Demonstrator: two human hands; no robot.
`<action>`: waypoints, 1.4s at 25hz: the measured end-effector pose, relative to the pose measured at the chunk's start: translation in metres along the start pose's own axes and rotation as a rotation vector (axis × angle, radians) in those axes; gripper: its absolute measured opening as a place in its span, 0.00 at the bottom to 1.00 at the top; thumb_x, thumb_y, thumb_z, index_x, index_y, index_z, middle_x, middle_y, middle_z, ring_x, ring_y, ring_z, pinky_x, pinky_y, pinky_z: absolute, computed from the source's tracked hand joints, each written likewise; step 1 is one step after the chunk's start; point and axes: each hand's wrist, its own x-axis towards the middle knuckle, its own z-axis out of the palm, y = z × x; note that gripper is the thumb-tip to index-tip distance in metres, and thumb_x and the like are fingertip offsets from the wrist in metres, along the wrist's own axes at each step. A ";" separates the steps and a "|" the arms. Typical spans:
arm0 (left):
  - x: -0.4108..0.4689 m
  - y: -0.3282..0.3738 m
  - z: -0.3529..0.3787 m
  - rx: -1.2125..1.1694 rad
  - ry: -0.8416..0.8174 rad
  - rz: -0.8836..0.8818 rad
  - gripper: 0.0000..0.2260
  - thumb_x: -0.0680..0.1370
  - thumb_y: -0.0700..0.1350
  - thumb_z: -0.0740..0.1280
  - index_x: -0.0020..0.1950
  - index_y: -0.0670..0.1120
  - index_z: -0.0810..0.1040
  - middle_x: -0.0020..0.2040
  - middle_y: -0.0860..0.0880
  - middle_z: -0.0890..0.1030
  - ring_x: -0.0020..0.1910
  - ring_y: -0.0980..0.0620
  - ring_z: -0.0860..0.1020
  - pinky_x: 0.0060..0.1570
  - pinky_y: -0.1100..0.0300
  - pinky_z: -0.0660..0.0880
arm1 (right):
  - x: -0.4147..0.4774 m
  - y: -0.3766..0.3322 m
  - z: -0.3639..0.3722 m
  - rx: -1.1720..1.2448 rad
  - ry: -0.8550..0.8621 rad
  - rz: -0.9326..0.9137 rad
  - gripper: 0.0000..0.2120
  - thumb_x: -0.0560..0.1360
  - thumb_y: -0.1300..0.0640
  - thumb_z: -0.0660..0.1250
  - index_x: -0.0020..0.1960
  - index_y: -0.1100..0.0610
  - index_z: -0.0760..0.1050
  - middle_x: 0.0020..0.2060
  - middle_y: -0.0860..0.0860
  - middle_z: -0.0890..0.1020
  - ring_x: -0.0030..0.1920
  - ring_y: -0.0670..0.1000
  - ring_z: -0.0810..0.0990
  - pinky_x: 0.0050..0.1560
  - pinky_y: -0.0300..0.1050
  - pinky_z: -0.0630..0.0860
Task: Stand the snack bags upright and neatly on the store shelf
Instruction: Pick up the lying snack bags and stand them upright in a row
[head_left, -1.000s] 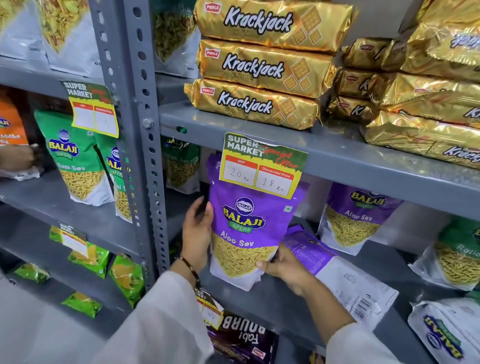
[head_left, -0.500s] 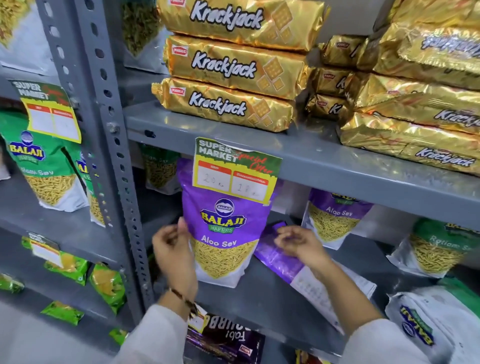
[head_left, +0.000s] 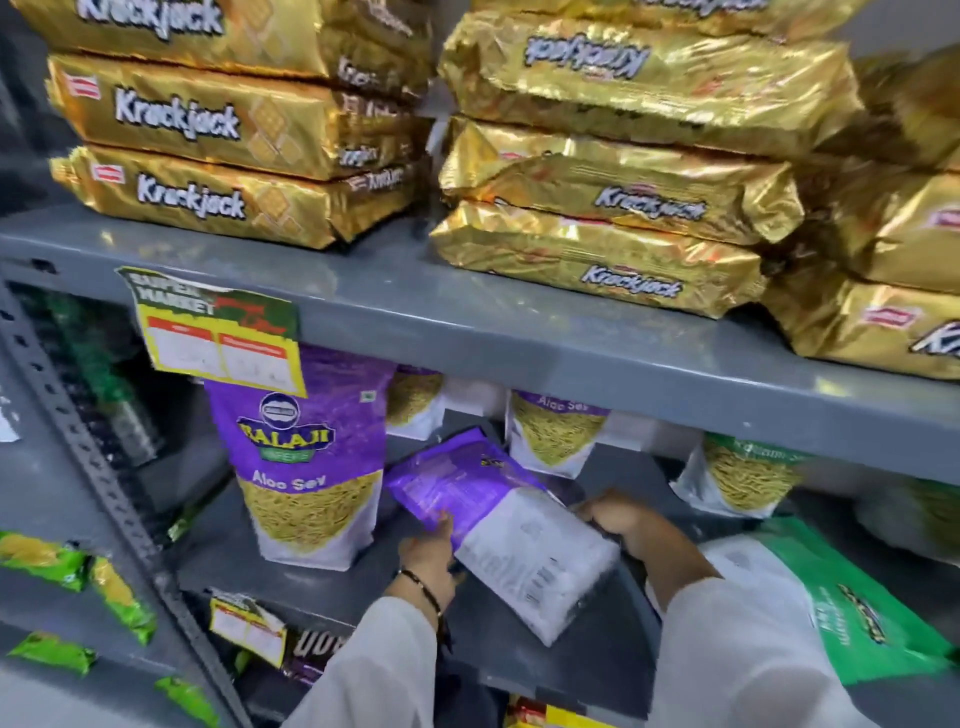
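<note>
We see a grey metal shelf (head_left: 332, 525) with both hands working on one snack bag. The fallen purple bag (head_left: 498, 525) lies back-side up on the shelf board, its purple top pointing toward ten o'clock and its white bottom toward four o'clock. Our left hand (head_left: 426, 558) meets the bag's edge at eight o'clock from its middle, fingers curled against the purple part, a dark bracelet at the wrist. Our right hand (head_left: 623, 522) sits at three o'clock from the bag, fingers bent down over its far edge. Both hands are closed narrowly on the bag's sides; whether it is lifted clear of the board we cannot tell.

At nine o'clock from the fallen bag, just beside it, a purple Aloo Sev bag (head_left: 306, 457) stands upright, facing us. A price tag (head_left: 218, 327) hangs from the upper shelf edge (head_left: 519, 332) and overlaps that bag's top. Behind, at one o'clock, another Aloo Sev bag (head_left: 553, 439) stands at the back, and farther toward three o'clock a green-topped bag (head_left: 743, 478) leans there. A green bag (head_left: 852, 608) lies flat at four o'clock, partly under our right sleeve (head_left: 737, 649).

Above, at twelve o'clock, gold Krackjack packs (head_left: 597, 244) are stacked flat in piles.
</note>
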 end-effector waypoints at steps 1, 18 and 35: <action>-0.003 0.000 0.003 0.053 0.047 0.030 0.11 0.76 0.45 0.64 0.35 0.47 0.67 0.41 0.42 0.73 0.28 0.52 0.75 0.31 0.57 0.78 | 0.000 0.004 -0.002 0.108 -0.019 0.029 0.08 0.69 0.63 0.68 0.31 0.59 0.74 0.21 0.49 0.77 0.30 0.53 0.72 0.38 0.47 0.68; -0.037 0.019 0.027 0.138 -0.419 0.559 0.06 0.76 0.38 0.63 0.42 0.44 0.78 0.34 0.54 0.86 0.34 0.59 0.81 0.41 0.62 0.77 | -0.065 0.047 0.041 0.805 0.412 -0.125 0.15 0.71 0.71 0.61 0.32 0.54 0.69 0.29 0.52 0.73 0.34 0.51 0.72 0.39 0.47 0.71; -0.049 0.015 0.036 0.102 -0.123 0.810 0.08 0.76 0.40 0.63 0.54 0.47 0.75 0.51 0.50 0.80 0.45 0.62 0.76 0.49 0.64 0.72 | -0.090 0.060 0.036 0.754 0.048 -0.371 0.27 0.62 0.66 0.76 0.58 0.59 0.71 0.52 0.56 0.82 0.50 0.49 0.83 0.48 0.43 0.80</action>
